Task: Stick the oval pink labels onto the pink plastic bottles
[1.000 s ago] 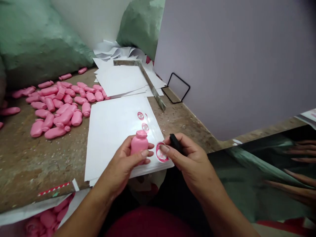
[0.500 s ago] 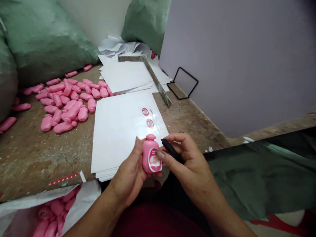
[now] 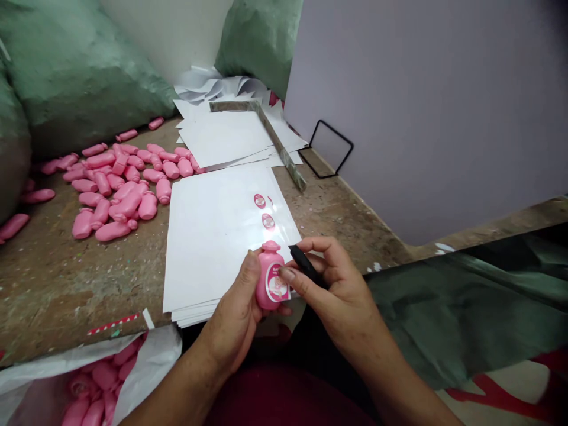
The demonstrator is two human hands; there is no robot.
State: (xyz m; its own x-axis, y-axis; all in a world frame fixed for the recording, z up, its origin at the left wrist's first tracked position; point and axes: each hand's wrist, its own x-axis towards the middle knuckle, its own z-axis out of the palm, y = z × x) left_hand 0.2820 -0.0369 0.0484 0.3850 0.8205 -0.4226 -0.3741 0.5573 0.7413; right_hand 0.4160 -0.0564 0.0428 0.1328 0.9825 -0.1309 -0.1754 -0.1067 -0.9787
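A small pink toy bottle [image 3: 267,260] is upright in my left hand [image 3: 237,299], with the thumb along its left side and fingers behind it. On its front is a red and white oval label [image 3: 276,283] with its lower right edge standing past the bottle. My right hand [image 3: 339,290] grips a black pen-like tool [image 3: 306,264]; its exact kind cannot be made out. The right thumb tip touches the label. Just beyond the bottle lies a stack of white sheets [image 3: 213,236], the top one bearing a few oval stickers [image 3: 268,221] near its right side.
Many loose pink bottles [image 3: 126,198] lie on the worn wooden table [image 3: 53,272] at left. A white bag [image 3: 164,349] of pink bottles hangs below the edge. Behind are more white papers [image 3: 226,133], an angled strip [image 3: 279,142], a black wire stand [image 3: 332,148] and green sacks [image 3: 89,65].
The bottle has turned slightly in my left hand, and the label's lower right corner now stands out more. My right thumb has stayed at the label. The view has shifted slightly.
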